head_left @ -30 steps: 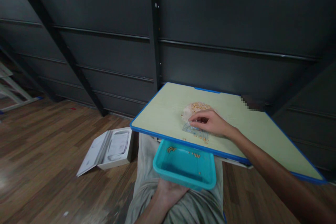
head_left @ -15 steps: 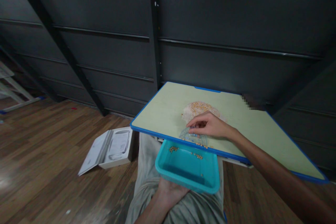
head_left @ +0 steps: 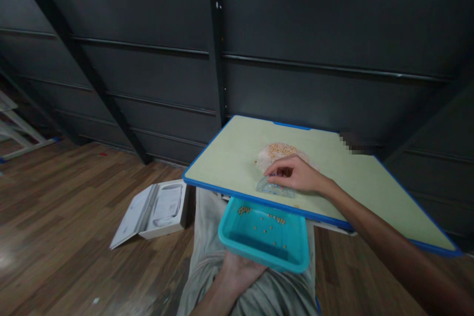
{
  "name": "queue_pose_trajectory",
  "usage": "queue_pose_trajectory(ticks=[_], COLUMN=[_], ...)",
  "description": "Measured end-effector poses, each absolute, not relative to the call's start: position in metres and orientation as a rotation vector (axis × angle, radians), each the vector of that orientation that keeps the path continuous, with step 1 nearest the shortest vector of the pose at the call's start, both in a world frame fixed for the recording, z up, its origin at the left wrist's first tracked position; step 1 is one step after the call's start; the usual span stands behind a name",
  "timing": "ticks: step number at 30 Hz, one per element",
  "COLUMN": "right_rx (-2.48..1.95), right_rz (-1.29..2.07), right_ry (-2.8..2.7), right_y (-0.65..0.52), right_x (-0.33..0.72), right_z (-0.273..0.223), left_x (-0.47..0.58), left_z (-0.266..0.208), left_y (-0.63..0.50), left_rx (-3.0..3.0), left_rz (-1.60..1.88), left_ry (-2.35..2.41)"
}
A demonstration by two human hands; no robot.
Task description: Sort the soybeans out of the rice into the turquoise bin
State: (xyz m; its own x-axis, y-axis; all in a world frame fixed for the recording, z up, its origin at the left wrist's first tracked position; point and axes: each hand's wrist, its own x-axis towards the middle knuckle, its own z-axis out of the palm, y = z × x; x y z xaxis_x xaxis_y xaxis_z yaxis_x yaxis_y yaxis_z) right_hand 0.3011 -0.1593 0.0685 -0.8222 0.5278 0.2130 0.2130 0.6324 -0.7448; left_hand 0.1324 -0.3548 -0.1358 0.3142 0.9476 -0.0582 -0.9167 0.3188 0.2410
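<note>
My right hand (head_left: 292, 174) pinches a clear plastic protractor (head_left: 272, 188), which lies against the tabletop close to its front edge. Just beyond the hand is a pale heap of what look like rice grains (head_left: 263, 158), with yellow-tan beans or chickpeas (head_left: 283, 149) on top. Under the table edge, my left hand (head_left: 242, 267) supports a turquoise plastic tray (head_left: 255, 252) from below at its near side; the fingers are mostly hidden beneath it. Several loose beans (head_left: 244, 210) lie inside the tray.
The pale green folding table (head_left: 222, 158) has a blue rim and stands by a dark panelled wall (head_left: 159, 74). An open white box (head_left: 166, 207) sits on the wooden floor (head_left: 74, 197) to the left. My lap is under the tray.
Beans that lay along the table edge have dropped into the tray, and more are scattered over its bottom. The protractor has moved slightly back from the edge.
</note>
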Motion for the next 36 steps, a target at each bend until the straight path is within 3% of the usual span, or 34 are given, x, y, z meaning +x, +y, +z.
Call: queue_pose_trajectory(ticks=[26, 36], right_rx=[-0.613, -0.680], right_rz=[1.234, 0.880], right_ry=[-2.481, -2.402], right_y=[-0.153, -0.145], right_x=[0.310, 0.304], right_z=[0.073, 0.064], left_x=[0.131, 0.130], left_z=[-0.149, -0.143], left_y=[-0.352, -0.355], left_rx=[0.153, 0.178], left_rz=[1.206, 1.206], left_ry=[0.215, 0.194])
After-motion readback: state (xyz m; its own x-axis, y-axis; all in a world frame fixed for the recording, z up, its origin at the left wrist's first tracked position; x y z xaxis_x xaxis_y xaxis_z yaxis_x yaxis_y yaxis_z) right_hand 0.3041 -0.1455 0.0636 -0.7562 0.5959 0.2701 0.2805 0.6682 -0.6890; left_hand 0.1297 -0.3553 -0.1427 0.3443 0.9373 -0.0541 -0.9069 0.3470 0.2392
